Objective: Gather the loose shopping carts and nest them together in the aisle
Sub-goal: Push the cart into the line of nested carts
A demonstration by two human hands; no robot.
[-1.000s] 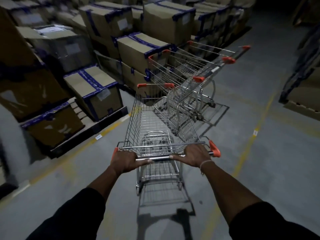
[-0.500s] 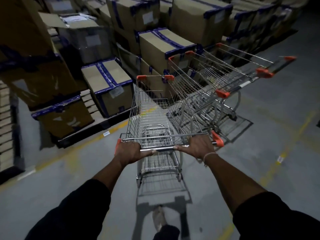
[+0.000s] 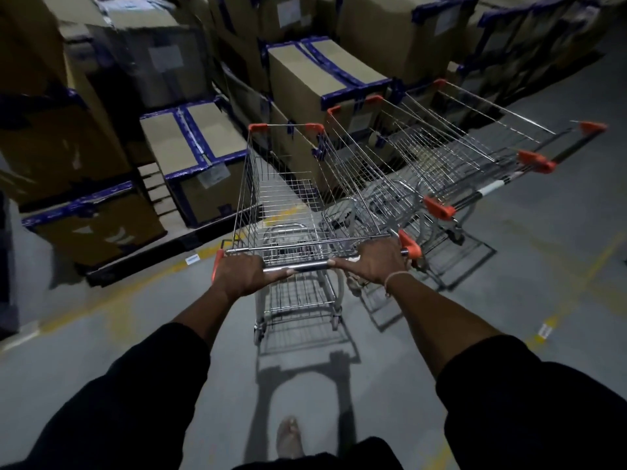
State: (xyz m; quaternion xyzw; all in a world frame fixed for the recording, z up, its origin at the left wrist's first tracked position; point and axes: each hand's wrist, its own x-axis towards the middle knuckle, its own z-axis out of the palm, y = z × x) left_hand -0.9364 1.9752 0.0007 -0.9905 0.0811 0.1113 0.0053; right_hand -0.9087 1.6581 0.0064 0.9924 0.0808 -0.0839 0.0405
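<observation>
A wire shopping cart [image 3: 288, 205] with orange corner caps stands straight in front of me, and both hands grip its steel handle bar. My left hand [image 3: 239, 274] is shut on the bar's left end. My right hand [image 3: 373, 262] is shut on its right end, beside an orange end cap. Just right of this cart stands a row of nested carts [image 3: 451, 164], angled away to the right with their orange-capped handles pointing right. The front right side of my cart is close against the nearest nested cart; whether they touch is unclear.
Stacked cardboard boxes [image 3: 315, 79] with blue tape sit on pallets along the left and far side, close ahead of the cart's front. A yellow floor line [image 3: 142, 283] runs along the pallets. Grey concrete floor [image 3: 543, 266] spreads to the right. My bare foot [image 3: 288, 435] shows below.
The cart and I have rolled forward toward the boxes. The nested carts now lie alongside on the right instead of ahead, and the view has swung left.
</observation>
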